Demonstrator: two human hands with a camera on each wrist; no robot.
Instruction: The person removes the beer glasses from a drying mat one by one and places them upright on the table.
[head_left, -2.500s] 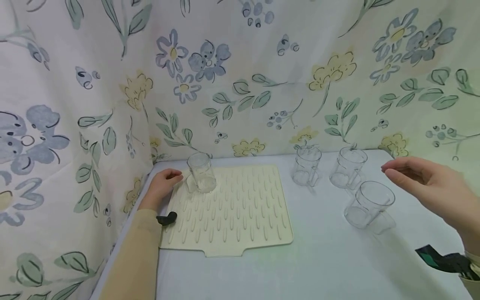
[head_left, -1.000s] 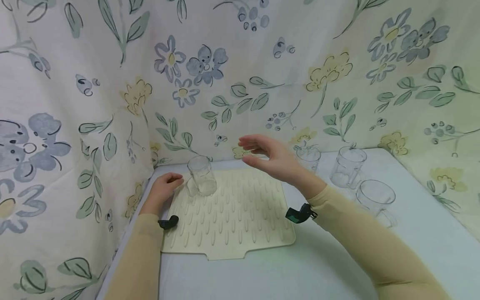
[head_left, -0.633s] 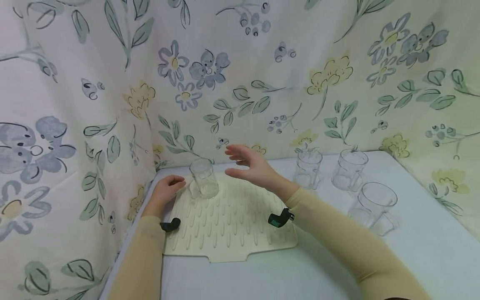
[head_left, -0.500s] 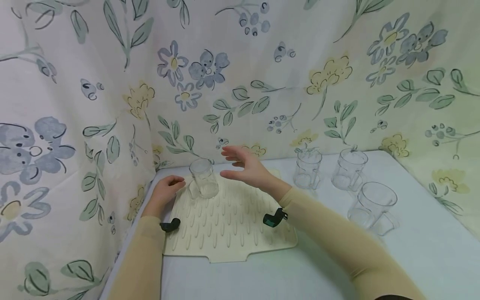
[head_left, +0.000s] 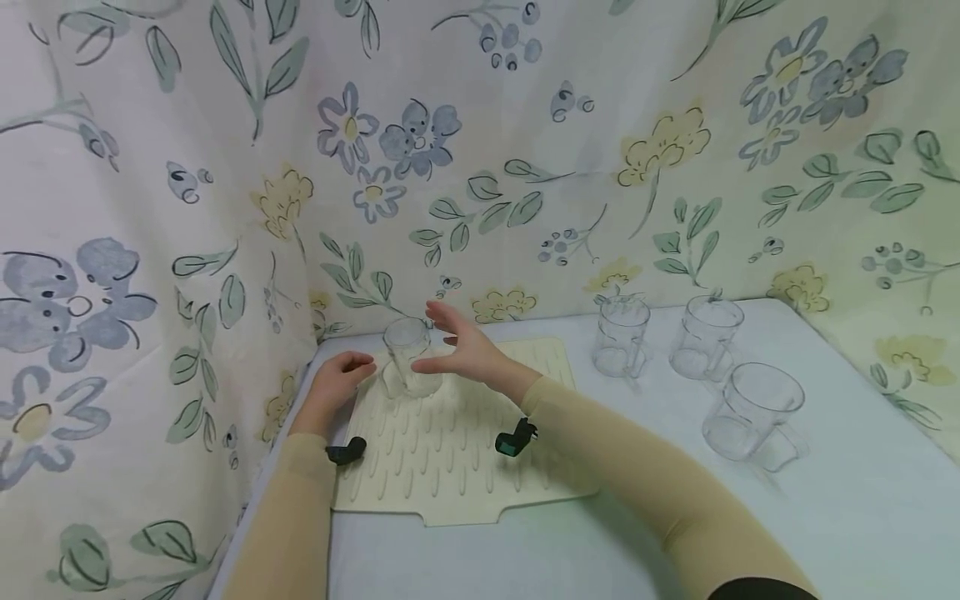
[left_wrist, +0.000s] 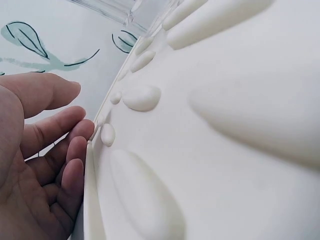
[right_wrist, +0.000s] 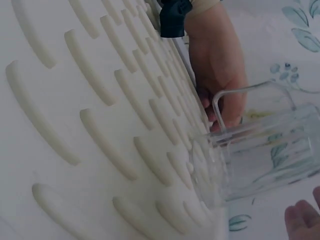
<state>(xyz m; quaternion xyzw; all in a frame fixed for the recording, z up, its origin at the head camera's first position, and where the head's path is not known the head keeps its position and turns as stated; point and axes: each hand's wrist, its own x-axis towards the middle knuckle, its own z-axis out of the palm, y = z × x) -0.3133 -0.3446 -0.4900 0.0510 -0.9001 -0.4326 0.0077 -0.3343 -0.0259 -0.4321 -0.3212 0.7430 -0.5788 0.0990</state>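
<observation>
A clear glass mug [head_left: 397, 350] stands at the back left of a cream ridged drying mat [head_left: 465, 454], its handle turned left. My right hand [head_left: 476, 358] is just to the right of this mug, thumb and fingers spread apart; the thumb overlaps the mug in the head view. In the right wrist view some of the right fingers [right_wrist: 302, 220] show beside the mug [right_wrist: 270, 155], with a gap between them. My left hand [head_left: 335, 387] rests at the mat's left edge, fingers loosely bent, holding nothing. In the left wrist view its fingertips lie against the mat's rim [left_wrist: 92, 195].
On the white table to the right of the mat stand three more clear glass mugs: one at the back [head_left: 621, 337], another beside it [head_left: 705, 337], a third nearer [head_left: 752, 412]. A floral curtain [head_left: 487, 167] hangs behind the table and along its left side.
My right hand has come from beside the mugs on the right, leftwards over the mat to the mug there. The left hand has stayed at the mat's left edge.
</observation>
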